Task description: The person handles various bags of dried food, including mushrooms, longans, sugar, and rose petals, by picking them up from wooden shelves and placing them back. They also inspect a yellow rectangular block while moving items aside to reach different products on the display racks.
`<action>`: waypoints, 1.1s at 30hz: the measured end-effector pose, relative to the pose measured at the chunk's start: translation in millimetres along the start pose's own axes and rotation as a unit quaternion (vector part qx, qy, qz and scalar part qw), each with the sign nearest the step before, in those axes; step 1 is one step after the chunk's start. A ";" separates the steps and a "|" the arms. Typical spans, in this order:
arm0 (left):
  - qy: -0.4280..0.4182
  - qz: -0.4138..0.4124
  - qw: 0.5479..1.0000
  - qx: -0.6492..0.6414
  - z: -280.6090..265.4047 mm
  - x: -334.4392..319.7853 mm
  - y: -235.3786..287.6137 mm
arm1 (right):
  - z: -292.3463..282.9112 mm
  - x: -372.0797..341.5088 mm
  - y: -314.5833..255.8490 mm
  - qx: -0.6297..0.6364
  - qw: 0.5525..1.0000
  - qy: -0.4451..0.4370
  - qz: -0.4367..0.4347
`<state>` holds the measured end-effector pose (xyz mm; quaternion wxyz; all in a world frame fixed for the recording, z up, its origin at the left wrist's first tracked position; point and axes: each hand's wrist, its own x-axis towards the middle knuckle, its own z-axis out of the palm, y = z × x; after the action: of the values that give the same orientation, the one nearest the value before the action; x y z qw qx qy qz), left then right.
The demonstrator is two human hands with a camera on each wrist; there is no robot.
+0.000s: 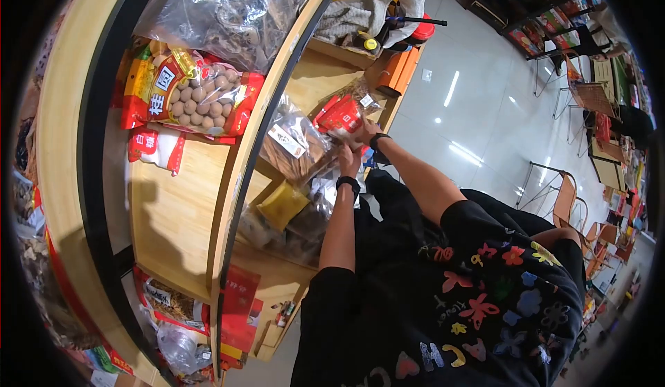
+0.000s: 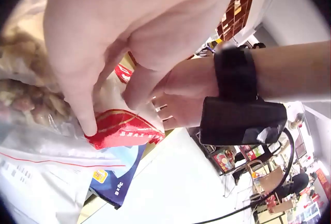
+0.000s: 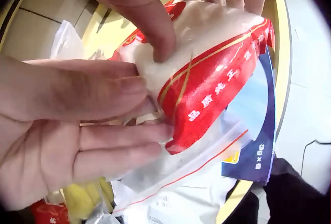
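Observation:
A red-and-white bag of white sugar (image 1: pixel 341 115) is held between both hands above the shelf. My left hand (image 1: pixel 348 161) grips one end, its thumb and fingers on either side of the plastic. On the far side, my right hand (image 1: pixel 367 133) grips the bag, with its thumb pressed into the white part and its fingers round the edge in the right wrist view. Under the sugar lie a clear zip bag with a red seal line (image 3: pixel 181 182) and a blue packet (image 3: pixel 253 151). A bag of brown dried goods (image 1: pixel 294 141) lies beside the left hand.
Higher on the shelf sit a bag of dried longans (image 1: pixel 201 100) and a similar sugar bag (image 1: pixel 158 149). An orange box (image 1: pixel 397 70) stands near the shelf's end, and a yellow packet (image 1: pixel 282 205) lies nearer. Chairs (image 1: pixel 568 196) stand across the tiled floor.

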<state>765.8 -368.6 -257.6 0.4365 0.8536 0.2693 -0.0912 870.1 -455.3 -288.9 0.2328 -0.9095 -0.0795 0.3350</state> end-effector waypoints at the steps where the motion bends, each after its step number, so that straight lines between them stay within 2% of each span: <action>1: 0.017 -0.003 1.000 0.015 3.8 -4.3 1.8 | -2.6 2.7 2.5 -0.005 1.000 -0.022 -0.008; 2: 0.017 -0.002 1.000 0.015 5.0 -4.4 3.4 | -5.1 5.4 4.0 -0.010 0.999 -0.043 -0.016; 4: 0.102 0.156 0.982 0.018 9.9 -4.8 -4.2 | -4.4 5.4 4.5 -0.004 0.999 -0.045 -0.010; 5: 0.101 0.157 0.982 0.018 14.9 -8.1 -7.0 | -3.9 5.2 5.2 0.002 0.999 -0.036 -0.009; 7: 0.187 0.180 0.960 0.103 3.1 -25.9 17.5 | -1.2 4.2 8.8 0.009 1.000 -0.027 -0.004; 8: 0.185 0.181 0.960 0.103 -1.3 -27.4 22.5 | -0.4 4.1 9.6 0.027 0.999 -0.023 -0.009; 10: 0.061 0.165 0.977 0.124 -4.3 -27.7 22.7 | 0.0 2.2 6.7 0.045 0.999 -0.020 -0.014; 11: 0.061 0.164 0.977 0.124 -5.1 -27.4 23.4 | 0.5 1.7 4.4 0.037 0.999 -0.005 0.009; 13: 0.000 0.106 0.987 0.119 -8.4 -28.3 25.5 | 0.5 -1.7 2.8 0.031 0.999 0.009 0.032; 17: -0.003 0.122 0.983 0.135 -12.2 -21.5 23.8 | -5.2 -13.0 -0.8 0.010 0.999 0.035 0.016; 19: -0.064 0.057 0.988 0.129 -15.5 -18.5 27.0 | -10.6 -20.5 -5.9 0.005 0.999 0.043 0.015; 23: -0.021 0.111 0.985 0.129 -2.4 -11.2 5.3 | -10.3 -30.9 -9.9 0.003 0.996 0.081 0.032; 26: -0.020 0.112 0.988 0.104 -2.1 -9.4 3.3 | -2.1 -43.4 -11.4 0.026 0.989 0.142 0.041; 28: -0.074 0.062 0.991 0.091 -12.3 -15.5 7.9 | -0.7 -56.3 -14.0 0.045 0.982 0.181 0.037; 29: -0.105 0.051 0.992 0.051 -18.6 -15.7 10.0 | -1.0 -62.4 -14.2 -0.008 0.979 0.200 -0.020; 31: -0.102 0.044 0.991 0.072 -24.6 -26.4 14.7 | 4.0 -71.8 -11.4 -0.074 0.969 0.207 -0.112; 32: -0.100 0.034 0.990 0.093 -28.0 -33.8 16.3 | 6.0 -75.2 -10.6 -0.073 0.969 0.209 -0.112; 33: -0.059 0.071 0.991 0.094 -24.0 -39.8 7.8 | 8.0 -78.4 -10.2 -0.103 0.967 0.198 -0.121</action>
<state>734.8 -368.4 -222.2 0.3750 0.9009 0.1718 -0.1351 805.2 -466.9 -244.6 0.1879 -0.9603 -0.1755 0.1079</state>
